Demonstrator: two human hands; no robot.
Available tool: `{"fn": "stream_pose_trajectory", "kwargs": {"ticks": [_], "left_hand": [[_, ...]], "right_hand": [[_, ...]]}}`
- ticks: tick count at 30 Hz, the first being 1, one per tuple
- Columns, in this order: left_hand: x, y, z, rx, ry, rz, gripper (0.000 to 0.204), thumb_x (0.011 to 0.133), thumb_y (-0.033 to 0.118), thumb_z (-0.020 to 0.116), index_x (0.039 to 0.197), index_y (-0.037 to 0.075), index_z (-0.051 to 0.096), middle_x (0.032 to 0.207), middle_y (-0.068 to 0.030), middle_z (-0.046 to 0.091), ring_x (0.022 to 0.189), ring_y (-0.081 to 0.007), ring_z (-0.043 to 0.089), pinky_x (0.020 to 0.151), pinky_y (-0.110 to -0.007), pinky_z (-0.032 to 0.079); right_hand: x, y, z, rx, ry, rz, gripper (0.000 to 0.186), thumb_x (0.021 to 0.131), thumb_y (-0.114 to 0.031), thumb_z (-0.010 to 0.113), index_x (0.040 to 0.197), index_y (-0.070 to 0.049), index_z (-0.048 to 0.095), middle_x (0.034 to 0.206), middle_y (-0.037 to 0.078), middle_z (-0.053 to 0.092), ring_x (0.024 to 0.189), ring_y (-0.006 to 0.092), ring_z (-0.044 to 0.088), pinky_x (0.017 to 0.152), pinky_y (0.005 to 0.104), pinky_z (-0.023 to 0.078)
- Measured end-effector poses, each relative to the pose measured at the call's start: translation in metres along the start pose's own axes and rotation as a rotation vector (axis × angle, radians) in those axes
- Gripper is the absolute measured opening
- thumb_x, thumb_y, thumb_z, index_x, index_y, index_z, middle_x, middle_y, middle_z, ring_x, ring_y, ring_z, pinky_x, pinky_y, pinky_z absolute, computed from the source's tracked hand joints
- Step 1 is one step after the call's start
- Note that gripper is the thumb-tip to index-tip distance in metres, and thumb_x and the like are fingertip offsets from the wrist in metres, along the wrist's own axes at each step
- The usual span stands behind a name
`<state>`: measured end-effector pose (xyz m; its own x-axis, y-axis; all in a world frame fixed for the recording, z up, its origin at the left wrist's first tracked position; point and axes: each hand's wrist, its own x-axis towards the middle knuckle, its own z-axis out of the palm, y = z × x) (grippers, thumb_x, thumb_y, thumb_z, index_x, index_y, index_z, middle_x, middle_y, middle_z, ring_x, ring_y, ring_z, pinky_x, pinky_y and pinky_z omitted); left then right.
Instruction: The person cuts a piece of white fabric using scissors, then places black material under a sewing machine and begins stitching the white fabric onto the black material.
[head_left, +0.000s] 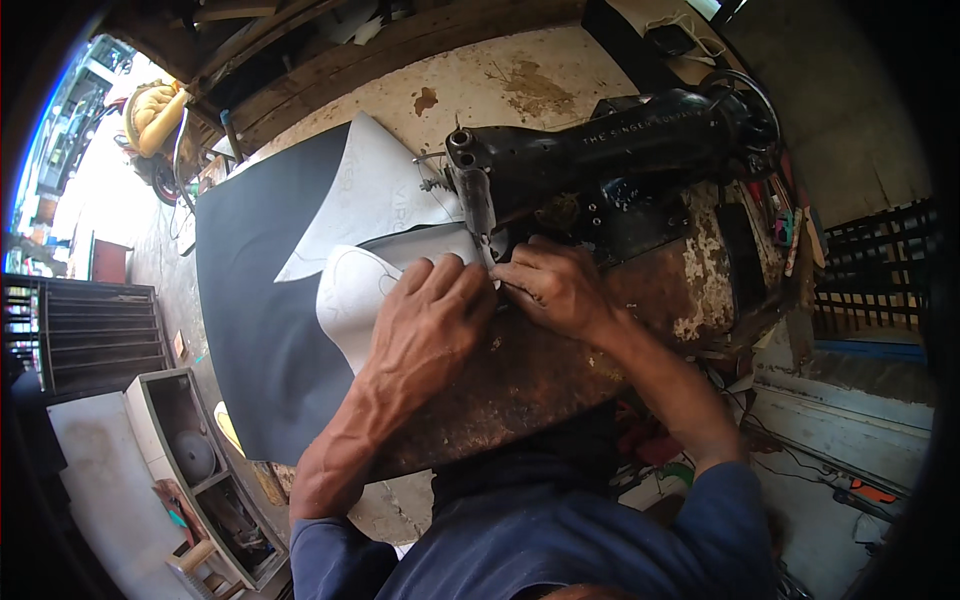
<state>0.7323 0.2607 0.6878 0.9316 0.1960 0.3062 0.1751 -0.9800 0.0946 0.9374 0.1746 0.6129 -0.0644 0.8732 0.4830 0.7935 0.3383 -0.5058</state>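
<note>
A black sewing machine [610, 150] stands on a worn wooden table, its needle end pointing left. Under the needle lies the edge of a white-backed, dark-faced sheet [350, 290], curled up on its left side. My left hand [430, 310] has its fingers bent down on this sheet, just left of the presser foot [485, 245]. Close to the foot on the other side, my right hand [550, 285] pinches the sheet's edge; its fingertips partly hide the spot. Another white piece [370, 200] with faint pencil marks lies behind, on a big black sheet [260, 300].
The black sheet hangs over the table's left edge. Tools [785, 215] lie right of the machine's handwheel [755, 95]. An open cabinet [200, 460] stands low at the left. The bare brown tabletop [520, 375] is between my forearms.
</note>
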Motion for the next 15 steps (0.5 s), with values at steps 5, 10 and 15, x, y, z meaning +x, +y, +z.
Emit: {"fn": "stream_pose_trajectory", "kwargs": {"ticks": [5,10,15], "left_hand": [[0.000,0.008,-0.001,-0.010,0.003,-0.072,0.022,0.074,0.015,0.069,0.092,0.003,0.072,0.093,-0.0060,0.056,0.088,-0.0221,0.053,0.074,-0.036,0.043],[-0.007,0.011,0.006,-0.006,0.023,-0.118,0.024,0.075,0.015,0.068,0.096,0.003,0.071,0.093,-0.0064,0.055,0.087,-0.0226,0.053,0.074,-0.037,0.042],[-0.003,0.011,0.008,0.004,0.040,-0.143,0.025,0.076,0.013,0.067,0.099,0.003,0.070,0.092,-0.0067,0.054,0.087,-0.0230,0.053,0.072,-0.037,0.043]], "right_hand": [[-0.005,-0.001,0.003,-0.125,-0.007,-0.038,0.021,0.076,-0.007,0.077,0.097,-0.010,0.078,0.081,0.003,0.066,0.074,0.0229,0.067,0.059,0.0374,0.056],[-0.008,-0.002,0.009,-0.169,0.086,-0.045,0.019,0.078,-0.008,0.076,0.097,-0.009,0.078,0.078,0.003,0.065,0.070,0.0229,0.066,0.059,0.0372,0.056],[-0.007,0.000,0.009,-0.125,0.072,-0.009,0.021,0.079,-0.008,0.076,0.099,-0.008,0.078,0.078,0.004,0.066,0.071,0.0240,0.067,0.059,0.0377,0.057]]}}
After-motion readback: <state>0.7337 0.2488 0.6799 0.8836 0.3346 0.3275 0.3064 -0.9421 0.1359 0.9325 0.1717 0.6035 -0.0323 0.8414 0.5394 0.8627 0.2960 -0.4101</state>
